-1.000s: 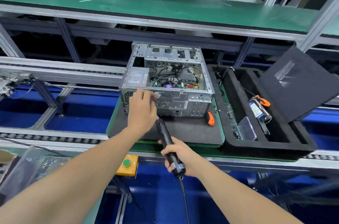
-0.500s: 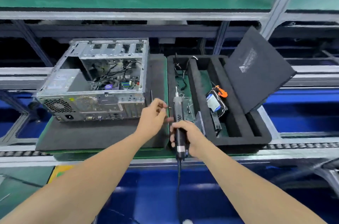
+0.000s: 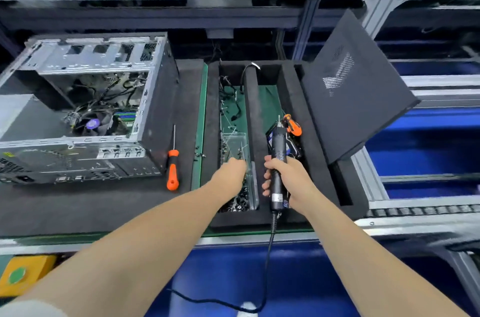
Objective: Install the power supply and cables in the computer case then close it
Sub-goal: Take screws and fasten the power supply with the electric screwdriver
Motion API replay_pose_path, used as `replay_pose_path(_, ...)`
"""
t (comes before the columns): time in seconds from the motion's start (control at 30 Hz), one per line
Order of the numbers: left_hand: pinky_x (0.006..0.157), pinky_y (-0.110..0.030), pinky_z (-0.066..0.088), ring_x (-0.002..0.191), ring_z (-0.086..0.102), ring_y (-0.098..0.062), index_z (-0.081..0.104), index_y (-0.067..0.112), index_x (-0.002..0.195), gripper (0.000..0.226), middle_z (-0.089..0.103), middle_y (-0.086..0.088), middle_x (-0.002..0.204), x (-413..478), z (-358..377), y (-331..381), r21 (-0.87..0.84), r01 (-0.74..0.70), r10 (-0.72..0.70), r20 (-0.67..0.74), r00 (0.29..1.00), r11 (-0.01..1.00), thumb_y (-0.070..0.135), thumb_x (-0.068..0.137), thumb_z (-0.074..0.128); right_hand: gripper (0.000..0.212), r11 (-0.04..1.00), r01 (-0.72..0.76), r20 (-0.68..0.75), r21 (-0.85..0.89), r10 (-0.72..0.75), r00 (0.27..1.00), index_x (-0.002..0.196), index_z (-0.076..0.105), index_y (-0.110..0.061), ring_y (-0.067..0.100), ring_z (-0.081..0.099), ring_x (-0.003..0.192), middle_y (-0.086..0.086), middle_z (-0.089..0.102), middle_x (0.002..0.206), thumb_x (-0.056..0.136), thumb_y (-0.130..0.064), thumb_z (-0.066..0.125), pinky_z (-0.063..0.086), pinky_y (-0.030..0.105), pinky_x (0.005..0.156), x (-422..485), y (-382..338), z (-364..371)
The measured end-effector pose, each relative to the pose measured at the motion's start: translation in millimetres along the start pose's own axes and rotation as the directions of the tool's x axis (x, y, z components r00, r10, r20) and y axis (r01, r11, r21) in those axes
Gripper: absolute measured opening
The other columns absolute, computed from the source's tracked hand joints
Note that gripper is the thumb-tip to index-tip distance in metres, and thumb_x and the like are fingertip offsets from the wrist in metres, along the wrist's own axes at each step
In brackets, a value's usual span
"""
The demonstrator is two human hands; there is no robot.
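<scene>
The open computer case (image 3: 85, 108) lies on a black mat at the left, with its power supply (image 3: 18, 116) seated in the near-left corner and cables and a fan visible inside. My right hand (image 3: 288, 181) grips a black corded electric screwdriver (image 3: 277, 160), tip pointing away. My left hand (image 3: 230, 172) reaches down into a clear plastic box (image 3: 237, 145) of small screws in the foam tray's left slot; its fingertips are hidden. The black side panel (image 3: 353, 88) leans against the tray's right side.
An orange-handled screwdriver (image 3: 172, 168) lies on the black mat (image 3: 78, 207) between case and foam tray (image 3: 259, 114). A second orange tool (image 3: 292, 125) and a hard drive lie in the tray's right slot. A yellow box with a green button (image 3: 18, 273) sits at the lower left.
The view has swung right, off the case and onto the tray. My left hand went from the case's back to the screw box; my right hand carried the electric screwdriver along.
</scene>
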State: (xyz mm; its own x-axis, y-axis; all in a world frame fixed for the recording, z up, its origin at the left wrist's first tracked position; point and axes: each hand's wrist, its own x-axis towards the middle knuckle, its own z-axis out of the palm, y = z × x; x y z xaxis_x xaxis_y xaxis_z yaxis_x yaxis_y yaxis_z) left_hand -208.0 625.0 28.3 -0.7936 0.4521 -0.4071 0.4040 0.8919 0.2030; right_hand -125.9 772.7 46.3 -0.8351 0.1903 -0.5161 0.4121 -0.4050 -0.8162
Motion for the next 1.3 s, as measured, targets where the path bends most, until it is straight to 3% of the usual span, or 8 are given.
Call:
replay_pose_path(0.17,0.069,-0.039,0.047,0.097,0.064,-0.035,0.060,0.007,0.100,0.025,0.059,-0.012,0.101,7,20,11,-0.062,0.127,-0.133,-0.097,0.986,0.990,-0.013,0.089,0.049,0.031,1.000,-0.009,0.009,-0.014,0.009,1.000,0.123,0.063,-0.009,0.031,0.062,0.057,0.011,0.062,0.070,0.093,-0.012,0.067,0.056,0.040,0.054,6,4,-2)
replay_pose_path(0.37,0.068,-0.037,0.045,0.090,0.064,-0.035,0.050,0.010,0.083,0.022,0.053,-0.011,0.090,10,23,16,-0.103,0.199,-0.211,-0.132,0.968,0.975,-0.010,0.090,0.053,0.034,0.999,-0.026,0.008,-0.020,0.026,1.000,0.123,0.063,-0.009,0.032,0.061,0.058,0.013,0.062,0.073,0.090,-0.012,0.068,0.057,0.042,0.057,7,5,-6)
replay_pose_path(0.57,0.065,-0.037,0.046,0.080,0.061,-0.033,0.059,0.008,0.089,0.007,0.060,-0.011,0.092,8,23,12,-0.138,0.148,-0.168,-0.148,0.975,0.979,0.004,0.092,0.064,0.036,0.999,-0.038,-0.001,-0.014,0.038,0.999,0.123,0.063,-0.007,0.032,0.060,0.058,0.014,0.061,0.074,0.087,-0.013,0.068,0.056,0.041,0.056,4,6,-8)
replay_pose_path(0.77,0.057,-0.030,0.040,0.072,0.053,-0.025,0.055,0.010,0.081,0.013,0.054,-0.003,0.080,4,3,5,-0.426,0.048,-0.163,-0.238,0.957,0.903,0.002,0.087,0.065,0.041,0.999,-0.038,0.007,0.005,0.038,0.999,0.123,0.064,-0.006,0.030,0.059,0.055,0.013,0.062,0.071,0.083,-0.015,0.070,0.055,0.039,0.053,-3,4,1)
replay_pose_path(0.97,0.067,-0.003,0.046,0.069,0.068,-0.003,0.078,0.015,0.086,0.010,0.073,0.006,0.070,-15,-52,-2,-0.789,-0.071,-0.300,-0.312,0.902,0.610,0.008,0.080,0.075,0.048,0.995,-0.041,0.079,0.087,0.034,0.996,0.124,0.063,-0.003,0.027,0.056,0.049,0.011,0.061,0.068,0.084,-0.027,0.071,0.053,0.034,0.048,-18,-10,36)
replay_pose_path(1.07,0.074,-0.029,0.062,0.076,0.074,-0.020,0.077,0.006,0.086,0.006,0.076,-0.009,0.085,-30,-88,-5,-0.970,-0.181,-0.301,-0.223,0.927,0.160,0.003,0.087,0.074,0.047,0.986,-0.066,0.159,0.152,0.041,0.986,0.123,0.067,-0.006,0.026,0.056,0.050,0.010,0.060,0.070,0.097,-0.045,0.058,0.051,0.033,0.049,-30,-20,58)
replay_pose_path(1.13,0.070,-0.025,0.061,0.080,0.074,-0.020,0.073,0.002,0.098,0.007,0.075,-0.012,0.093,-43,-115,-12,-0.974,-0.224,-0.233,-0.210,0.949,-0.037,0.006,0.093,0.072,0.050,0.988,-0.065,0.209,0.140,0.035,0.977,0.121,0.069,-0.007,0.026,0.055,0.050,0.010,0.060,0.071,0.100,-0.050,0.054,0.049,0.032,0.049,-39,-28,77)
replay_pose_path(1.3,0.074,-0.024,0.060,0.083,0.074,-0.016,0.067,0.004,0.111,0.015,0.077,-0.006,0.091,-86,-169,-59,-0.952,-0.287,-0.181,-0.266,0.947,-0.107,0.005,0.096,0.067,0.048,1.000,0.007,0.349,0.003,-0.008,0.937,0.120,0.066,-0.009,0.025,0.054,0.050,0.008,0.061,0.070,0.104,-0.051,0.051,0.049,0.032,0.050,-60,-47,128)
